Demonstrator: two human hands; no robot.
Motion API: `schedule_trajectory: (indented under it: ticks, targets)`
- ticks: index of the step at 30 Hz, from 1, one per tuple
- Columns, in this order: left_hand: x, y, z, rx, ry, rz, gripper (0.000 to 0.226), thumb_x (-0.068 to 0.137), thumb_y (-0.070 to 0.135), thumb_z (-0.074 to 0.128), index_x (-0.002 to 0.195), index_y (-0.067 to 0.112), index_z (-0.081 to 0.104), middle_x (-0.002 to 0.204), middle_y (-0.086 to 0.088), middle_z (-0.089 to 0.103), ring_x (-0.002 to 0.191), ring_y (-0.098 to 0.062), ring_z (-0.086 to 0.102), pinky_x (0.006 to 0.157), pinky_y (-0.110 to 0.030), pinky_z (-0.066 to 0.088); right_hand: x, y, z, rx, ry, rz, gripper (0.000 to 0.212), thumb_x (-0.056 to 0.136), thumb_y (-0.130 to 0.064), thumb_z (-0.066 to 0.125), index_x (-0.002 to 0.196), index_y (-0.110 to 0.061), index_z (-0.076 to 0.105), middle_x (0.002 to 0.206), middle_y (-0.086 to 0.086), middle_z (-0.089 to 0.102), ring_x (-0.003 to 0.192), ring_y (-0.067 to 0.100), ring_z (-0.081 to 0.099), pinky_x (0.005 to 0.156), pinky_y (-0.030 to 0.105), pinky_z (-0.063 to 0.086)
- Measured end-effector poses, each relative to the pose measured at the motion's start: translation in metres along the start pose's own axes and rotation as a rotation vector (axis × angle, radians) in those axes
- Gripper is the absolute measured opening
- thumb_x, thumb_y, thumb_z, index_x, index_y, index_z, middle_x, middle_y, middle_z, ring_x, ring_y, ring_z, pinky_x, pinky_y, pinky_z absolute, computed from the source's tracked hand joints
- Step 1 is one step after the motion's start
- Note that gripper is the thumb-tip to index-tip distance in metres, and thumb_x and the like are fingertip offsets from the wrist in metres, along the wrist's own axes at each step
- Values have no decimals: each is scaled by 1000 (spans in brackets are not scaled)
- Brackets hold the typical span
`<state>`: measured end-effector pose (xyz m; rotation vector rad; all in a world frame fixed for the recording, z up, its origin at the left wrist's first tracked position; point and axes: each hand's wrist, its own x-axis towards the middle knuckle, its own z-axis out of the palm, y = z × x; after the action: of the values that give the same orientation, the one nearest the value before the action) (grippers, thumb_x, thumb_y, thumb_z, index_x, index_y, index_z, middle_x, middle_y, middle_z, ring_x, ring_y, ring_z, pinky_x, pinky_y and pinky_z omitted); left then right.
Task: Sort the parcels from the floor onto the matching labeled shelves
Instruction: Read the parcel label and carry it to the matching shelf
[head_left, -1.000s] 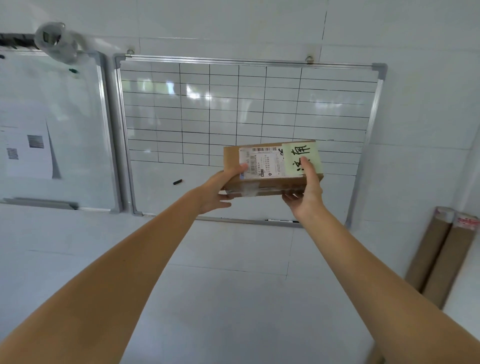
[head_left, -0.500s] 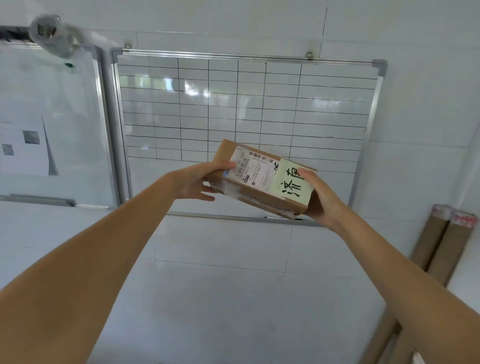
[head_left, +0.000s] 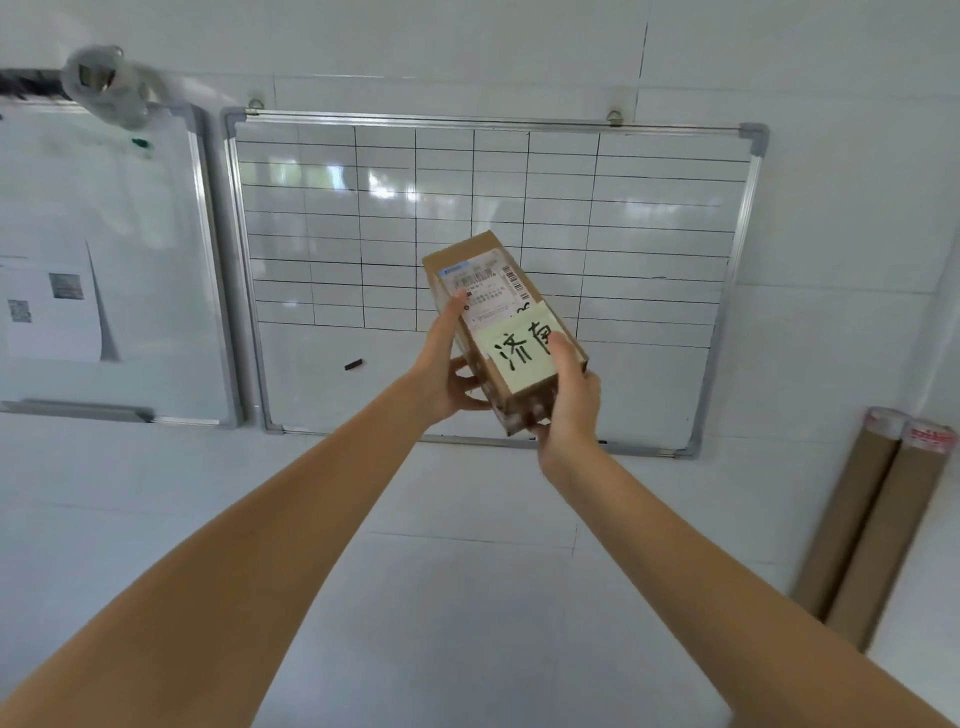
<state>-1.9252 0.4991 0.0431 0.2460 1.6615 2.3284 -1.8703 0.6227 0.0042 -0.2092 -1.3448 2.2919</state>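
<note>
I hold a small brown cardboard parcel (head_left: 467, 260) up in front of the wall with both hands. It carries a white shipping label and a pale yellow sticky note (head_left: 519, 356) with black handwritten characters. My left hand (head_left: 441, 369) grips its left side with the thumb on the label. My right hand (head_left: 569, 400) holds the near end, thumb pressed on the note. The parcel stands almost lengthwise, its far end tilted up and away. No shelves or floor parcels are in view.
A gridded whiteboard (head_left: 649, 218) hangs on the white tiled wall behind the parcel, a second whiteboard (head_left: 130, 260) with papers to its left. Two brown cardboard tubes (head_left: 872, 519) lean against the wall at the right.
The parcel has been turned in my hands from lying sideways to pointing lengthwise away from me, the sticky note now at the near end. My right thumb moved onto the note.
</note>
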Motion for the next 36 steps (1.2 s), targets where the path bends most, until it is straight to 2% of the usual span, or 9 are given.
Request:
schedule_trajectory:
  ticks: [2, 5, 11, 14, 17, 21, 25, 31, 36]
  targets:
    - [0, -1, 1, -22, 46, 31, 60, 85, 72, 50, 116, 22, 62, 115, -12, 63, 106, -32, 64, 93, -51, 53, -8, 8, 2, -31, -37, 8, 57, 75, -55, 75, 114, -21, 50, 113, 4, 69, 101, 18, 68, 76, 37, 57]
    - [0, 3, -8, 96, 140, 112, 61, 87, 68, 50, 128, 23, 59, 96, -5, 63, 77, -22, 62, 62, -31, 55, -8, 13, -7, -165, -131, 36, 42, 91, -49, 65, 116, -18, 53, 107, -2, 67, 101, 12, 60, 76, 27, 41]
    - [3, 1, -23, 225, 39, 148, 116, 51, 79, 64, 153, 31, 35, 104, -5, 62, 55, -13, 64, 49, -25, 51, 1, 5, -17, -322, -349, -31, 42, 95, -62, 50, 114, -30, 69, 108, -1, 78, 105, 22, 72, 104, 49, 51]
    - [1, -4, -13, 237, -28, 195, 110, 56, 79, 64, 153, 37, 33, 130, -9, 63, 83, -21, 70, 58, -31, 57, 8, -8, -12, -329, -346, -147, 53, 93, -63, 52, 133, -28, 57, 118, 0, 74, 102, 17, 74, 91, 42, 60]
    - [1, -9, -1, 255, -58, 257, 85, 67, 76, 60, 142, 36, 48, 124, 0, 70, 109, -27, 69, 86, -43, 59, 12, -16, -9, -317, -339, -260, 49, 102, -50, 46, 146, -28, 46, 124, -7, 69, 100, 7, 73, 84, 28, 60]
    - [-1, -20, 9, 167, -130, 287, 81, 78, 66, 57, 146, 23, 46, 128, -8, 70, 113, -29, 69, 98, -48, 55, 9, -13, -7, -201, -408, -256, 64, 100, -55, 46, 157, -33, 29, 144, 0, 59, 123, 18, 65, 102, 43, 55]
    - [-8, -36, 12, 116, -165, 338, 83, 81, 65, 57, 151, 24, 39, 137, -8, 63, 123, -29, 63, 108, -53, 47, 2, 0, -13, -136, -442, -160, 101, 74, -81, 62, 158, -35, 28, 152, 4, 51, 135, 27, 55, 112, 57, 43]
    - [-25, -58, -1, 102, -171, 433, 74, 93, 51, 51, 158, 31, 22, 148, -6, 53, 132, -27, 56, 113, -55, 40, -12, 21, -25, -144, -456, -147, 102, 75, -81, 61, 158, -36, 24, 158, 3, 43, 140, 27, 50, 113, 59, 41]
    - [-43, -75, -12, 68, -105, 446, 80, 87, 51, 53, 157, 27, 25, 153, -8, 48, 136, -29, 51, 114, -58, 37, -30, 31, -27, -162, -437, -217, 72, 95, -53, 47, 159, -32, 22, 159, 0, 42, 139, 18, 50, 115, 52, 41]
